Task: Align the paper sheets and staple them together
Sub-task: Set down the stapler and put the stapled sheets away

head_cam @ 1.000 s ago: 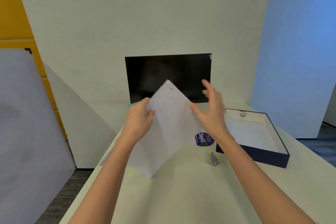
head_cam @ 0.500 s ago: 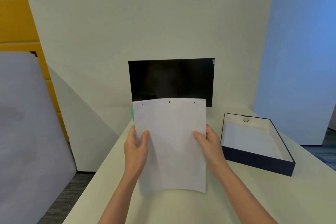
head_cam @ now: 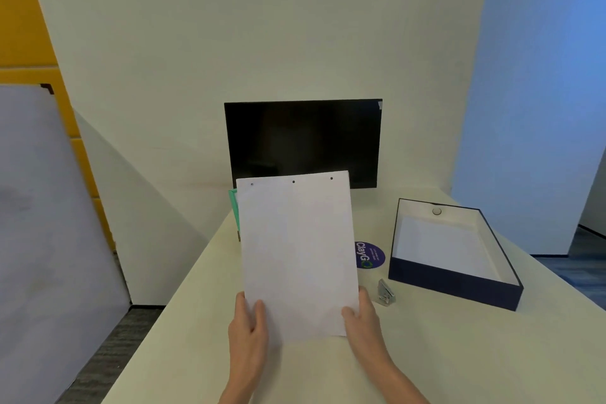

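Observation:
White paper sheets [head_cam: 296,249] with three punched holes along the top edge stand upright over the middle of the table. My left hand [head_cam: 247,328] grips their lower left corner, thumb on the front. At the lower right corner my right hand [head_cam: 362,315] holds them the same way. A small silver stapler [head_cam: 385,292] lies on the table just right of my right hand, untouched.
An open dark-blue box [head_cam: 454,285] with a white inside sits at the right. A black monitor [head_cam: 303,141] stands behind the sheets, and a round purple sticker [head_cam: 372,254] lies near them. A green folder edge [head_cam: 233,207] peeks out at the left. The cream table [head_cam: 426,354] ends at the left.
The sheets turned from a diagonal tilt to straight upright. Both hands slid from their sides down to the bottom corners, and the stapler and sticker came back into sight.

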`<action>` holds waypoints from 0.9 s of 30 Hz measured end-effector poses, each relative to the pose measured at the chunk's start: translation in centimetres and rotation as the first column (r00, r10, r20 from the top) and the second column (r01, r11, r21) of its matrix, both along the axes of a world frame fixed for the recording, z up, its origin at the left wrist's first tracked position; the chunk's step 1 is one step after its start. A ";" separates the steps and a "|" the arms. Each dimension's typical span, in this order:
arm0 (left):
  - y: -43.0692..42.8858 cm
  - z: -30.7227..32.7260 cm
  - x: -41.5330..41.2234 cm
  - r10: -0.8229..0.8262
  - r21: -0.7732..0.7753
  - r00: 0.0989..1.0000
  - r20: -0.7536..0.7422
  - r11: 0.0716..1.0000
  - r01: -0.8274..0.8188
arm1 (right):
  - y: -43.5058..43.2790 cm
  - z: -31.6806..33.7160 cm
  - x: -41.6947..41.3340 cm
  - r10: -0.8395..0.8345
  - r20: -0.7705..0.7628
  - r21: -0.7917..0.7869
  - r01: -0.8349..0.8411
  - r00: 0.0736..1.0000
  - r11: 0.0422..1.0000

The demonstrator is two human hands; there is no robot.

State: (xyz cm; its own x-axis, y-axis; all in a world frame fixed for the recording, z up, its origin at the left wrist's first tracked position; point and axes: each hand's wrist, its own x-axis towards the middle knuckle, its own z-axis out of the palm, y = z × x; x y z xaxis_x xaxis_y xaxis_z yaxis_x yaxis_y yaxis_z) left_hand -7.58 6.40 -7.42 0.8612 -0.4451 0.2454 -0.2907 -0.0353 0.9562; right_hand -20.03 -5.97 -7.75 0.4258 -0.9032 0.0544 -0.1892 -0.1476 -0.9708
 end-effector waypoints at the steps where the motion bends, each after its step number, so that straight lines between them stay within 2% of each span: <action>1: -0.4 0.0 0.0 0.002 0.013 1.000 0.022 1.000 -0.003 | -0.1 0.0 -0.1 -0.016 -0.031 -0.032 0.015 0.999 0.999; 5: -3.3 2.0 -0.7 -0.049 0.053 0.995 0.089 0.998 0.044 | -1.8 1.5 -1.6 -0.115 -0.008 -0.135 0.113 0.993 0.984; 8: -7.1 4.2 -2.2 -0.176 0.114 0.977 0.118 0.980 0.163 | -4.6 2.9 -4.0 -0.199 0.020 -0.126 0.200 0.980 0.972; 12: -13.1 7.3 -5.0 -0.355 0.153 0.921 0.160 0.931 0.332 | -10.0 5.8 -7.9 -0.299 -0.050 -0.099 0.293 0.953 0.951; 17: -22.1 8.3 -7.2 -0.470 0.393 0.834 0.289 0.853 0.344 | -16.4 7.8 -11.8 -0.397 -0.096 -0.133 0.383 0.913 0.914; 19: -25.4 7.7 -7.7 -0.501 0.465 0.801 0.329 0.824 0.324 | -18.6 8.0 -12.8 -0.423 -0.166 -0.186 0.393 0.891 0.901; 22: -29.3 6.1 -8.3 -0.546 0.577 0.751 0.371 0.769 0.273 | -21.2 7.4 -13.6 -0.407 -0.355 -0.252 0.334 0.841 0.908; 27: -32.9 3.9 -8.7 -0.577 0.702 0.695 0.429 0.697 0.146 | -24.4 5.5 -13.7 -0.397 -0.623 -0.317 0.246 0.674 0.916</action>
State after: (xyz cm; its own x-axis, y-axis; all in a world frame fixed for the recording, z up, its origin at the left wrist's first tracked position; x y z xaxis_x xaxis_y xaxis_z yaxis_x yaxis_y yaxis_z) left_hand -16.31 -26.50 -3.54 0.3604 -0.9119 0.1965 -0.8804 -0.2629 0.3946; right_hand -33.69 -30.38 -2.25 0.1029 -0.9929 0.0602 -0.8399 -0.1191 -0.5296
